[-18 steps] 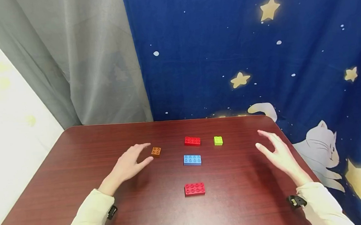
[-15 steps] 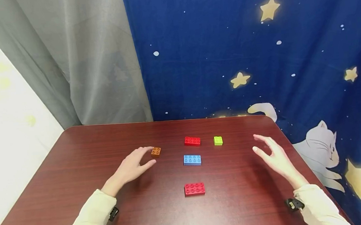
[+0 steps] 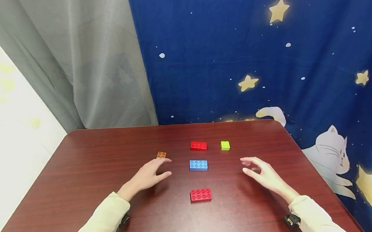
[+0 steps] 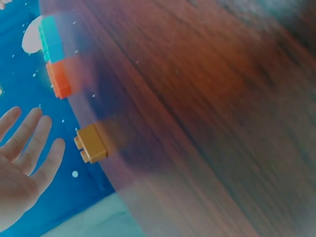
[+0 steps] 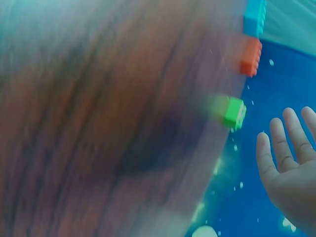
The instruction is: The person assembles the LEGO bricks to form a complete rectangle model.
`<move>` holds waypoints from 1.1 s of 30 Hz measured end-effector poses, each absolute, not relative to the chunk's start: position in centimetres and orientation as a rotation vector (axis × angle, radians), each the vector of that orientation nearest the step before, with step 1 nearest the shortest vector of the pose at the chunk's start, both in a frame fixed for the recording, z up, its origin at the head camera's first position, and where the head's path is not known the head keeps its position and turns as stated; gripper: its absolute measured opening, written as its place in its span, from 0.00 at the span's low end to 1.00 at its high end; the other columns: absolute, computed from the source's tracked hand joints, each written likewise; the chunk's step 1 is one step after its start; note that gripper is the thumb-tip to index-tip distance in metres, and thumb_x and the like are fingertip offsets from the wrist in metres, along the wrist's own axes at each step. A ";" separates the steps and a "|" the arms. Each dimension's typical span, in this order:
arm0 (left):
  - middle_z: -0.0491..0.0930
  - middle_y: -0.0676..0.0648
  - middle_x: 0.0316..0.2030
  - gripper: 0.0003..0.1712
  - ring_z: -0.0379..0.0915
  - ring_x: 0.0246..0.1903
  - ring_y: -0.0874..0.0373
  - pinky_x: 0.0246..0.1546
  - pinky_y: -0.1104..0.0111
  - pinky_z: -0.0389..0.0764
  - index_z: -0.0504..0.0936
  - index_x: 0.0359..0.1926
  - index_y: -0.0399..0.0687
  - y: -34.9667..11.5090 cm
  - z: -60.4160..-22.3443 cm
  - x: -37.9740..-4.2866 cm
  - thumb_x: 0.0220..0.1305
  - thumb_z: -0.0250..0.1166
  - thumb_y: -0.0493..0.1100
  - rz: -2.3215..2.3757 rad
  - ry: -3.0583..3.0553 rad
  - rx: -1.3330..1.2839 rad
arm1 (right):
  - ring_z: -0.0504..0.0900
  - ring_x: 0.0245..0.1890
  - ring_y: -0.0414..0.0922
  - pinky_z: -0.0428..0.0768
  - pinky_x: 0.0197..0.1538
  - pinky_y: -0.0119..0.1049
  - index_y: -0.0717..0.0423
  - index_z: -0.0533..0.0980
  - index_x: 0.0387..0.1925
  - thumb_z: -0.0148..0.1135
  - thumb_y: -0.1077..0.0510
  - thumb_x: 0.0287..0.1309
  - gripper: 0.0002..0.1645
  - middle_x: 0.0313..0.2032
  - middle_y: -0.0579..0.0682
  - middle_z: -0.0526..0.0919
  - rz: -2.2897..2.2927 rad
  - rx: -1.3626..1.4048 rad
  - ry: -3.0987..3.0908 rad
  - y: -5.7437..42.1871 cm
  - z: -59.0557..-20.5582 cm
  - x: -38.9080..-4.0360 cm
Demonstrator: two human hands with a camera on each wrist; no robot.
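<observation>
Head view: the left hand [image 3: 148, 175] is hovering over the table [image 3: 246, 213], partly covering the 4-stud orange-brown block [image 3: 161, 154]; its thumb and fingers are standing apart. The right hand [image 3: 265, 177] is hovering nearest the 4-stud lime-green block [image 3: 225, 145], thumb and fingers parted. Between the hands, the blue block [image 3: 198, 165] is lying in front of the rear red block [image 3: 198, 146] and behind the front red block [image 3: 200, 195], each showing 8 studs. Wrist views: the fingers of each hand are spreading, clear of the blocks.
</observation>
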State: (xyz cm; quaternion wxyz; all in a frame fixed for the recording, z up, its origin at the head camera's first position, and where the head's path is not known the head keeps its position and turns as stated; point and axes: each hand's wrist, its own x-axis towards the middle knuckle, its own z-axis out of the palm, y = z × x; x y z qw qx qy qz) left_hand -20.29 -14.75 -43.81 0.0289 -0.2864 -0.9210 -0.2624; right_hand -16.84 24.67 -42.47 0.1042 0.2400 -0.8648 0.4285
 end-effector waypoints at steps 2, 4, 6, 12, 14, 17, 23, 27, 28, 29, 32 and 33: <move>0.72 0.48 0.49 0.25 0.66 0.50 0.55 0.49 0.59 0.65 0.72 0.52 0.47 -14.5 -43.9 -20.3 0.55 0.61 0.51 -0.816 -2.853 -0.899 | 0.76 0.38 0.52 0.74 0.38 0.44 0.65 0.72 0.46 0.62 0.67 0.48 0.20 0.39 0.57 0.78 1.261 0.761 -2.562 24.5 -43.6 -17.2; 0.72 0.48 0.48 0.24 0.66 0.49 0.56 0.49 0.59 0.65 0.72 0.52 0.47 -14.3 -44.0 -20.4 0.55 0.61 0.51 -0.823 -2.872 -0.905 | 0.77 0.36 0.51 0.75 0.37 0.43 0.65 0.72 0.46 0.62 0.67 0.48 0.20 0.38 0.58 0.78 1.271 0.809 -2.590 24.1 -43.9 -17.2; 0.73 0.49 0.48 0.24 0.66 0.49 0.57 0.48 0.59 0.66 0.72 0.52 0.47 -14.0 -44.1 -20.4 0.55 0.61 0.50 -0.829 -2.884 -0.914 | 0.77 0.35 0.49 0.75 0.36 0.42 0.65 0.72 0.45 0.62 0.67 0.48 0.19 0.36 0.58 0.78 1.291 0.851 -2.613 23.3 -43.6 -16.9; 0.74 0.48 0.46 0.23 0.70 0.43 0.57 0.44 0.60 0.69 0.72 0.51 0.46 -13.3 -44.4 -20.7 0.56 0.61 0.50 -0.845 -2.894 -0.977 | 0.76 0.31 0.45 0.76 0.33 0.40 0.64 0.72 0.44 0.61 0.66 0.50 0.18 0.33 0.56 0.78 1.344 0.973 -2.666 21.9 -44.5 -16.8; 0.74 0.48 0.45 0.23 0.71 0.41 0.57 0.43 0.60 0.70 0.72 0.51 0.46 -13.1 -44.5 -20.8 0.56 0.60 0.50 -0.837 -2.895 -1.004 | 0.76 0.31 0.43 0.75 0.33 0.37 0.64 0.72 0.45 0.61 0.63 0.51 0.18 0.33 0.54 0.78 1.346 1.014 -2.674 21.7 -45.7 -17.1; 0.74 0.48 0.44 0.22 0.71 0.39 0.58 0.42 0.61 0.71 0.72 0.51 0.46 -12.8 -44.6 -20.9 0.56 0.60 0.50 -0.827 -2.898 -1.033 | 0.75 0.31 0.40 0.75 0.32 0.34 0.61 0.73 0.45 0.62 0.60 0.51 0.18 0.33 0.49 0.77 1.345 1.056 -2.703 21.2 -46.6 -17.4; 0.75 0.49 0.40 0.22 0.71 0.38 0.59 0.40 0.64 0.72 0.71 0.50 0.46 -12.1 -44.7 -21.2 0.56 0.60 0.50 -0.849 -2.918 -1.060 | 0.75 0.29 0.42 0.74 0.30 0.34 0.63 0.73 0.43 0.62 0.63 0.50 0.17 0.31 0.54 0.77 1.363 1.160 -2.711 19.3 -45.7 -16.7; 0.75 0.49 0.38 0.22 0.71 0.38 0.59 0.40 0.64 0.72 0.72 0.50 0.46 -11.6 -44.9 -21.5 0.56 0.60 0.50 -0.836 -2.939 -1.057 | 0.75 0.26 0.44 0.74 0.27 0.36 0.66 0.73 0.42 0.63 0.67 0.47 0.17 0.29 0.58 0.77 1.382 1.264 -2.667 18.2 -44.9 -16.1; 0.75 0.50 0.38 0.21 0.71 0.38 0.59 0.40 0.64 0.72 0.72 0.49 0.47 -11.5 -45.0 -21.6 0.56 0.60 0.50 -0.833 -2.942 -1.055 | 0.74 0.26 0.42 0.74 0.27 0.36 0.66 0.73 0.42 0.63 0.66 0.46 0.18 0.29 0.57 0.76 1.372 1.281 -2.662 18.1 -45.0 -16.2; 0.75 0.50 0.38 0.21 0.70 0.38 0.59 0.40 0.65 0.72 0.72 0.49 0.47 -11.4 -45.1 -21.7 0.56 0.60 0.50 -0.827 -2.944 -1.055 | 0.74 0.25 0.41 0.74 0.27 0.35 0.65 0.73 0.42 0.64 0.65 0.46 0.18 0.28 0.56 0.76 1.356 1.291 -2.661 18.0 -45.3 -16.3; 0.75 0.50 0.38 0.21 0.70 0.38 0.59 0.40 0.65 0.71 0.72 0.49 0.46 -11.1 -45.3 -22.1 0.56 0.60 0.50 -0.846 -2.941 -1.053 | 0.73 0.25 0.39 0.74 0.26 0.33 0.60 0.74 0.42 0.66 0.61 0.46 0.19 0.28 0.52 0.76 1.319 1.294 -2.672 18.0 -46.6 -16.8; 0.75 0.50 0.38 0.21 0.70 0.38 0.59 0.40 0.65 0.71 0.72 0.49 0.46 -11.0 -45.4 -22.2 0.56 0.60 0.50 -0.857 -2.937 -1.054 | 0.73 0.25 0.38 0.73 0.27 0.32 0.59 0.74 0.42 0.66 0.59 0.46 0.19 0.28 0.51 0.76 1.305 1.295 -2.674 18.0 -47.0 -17.0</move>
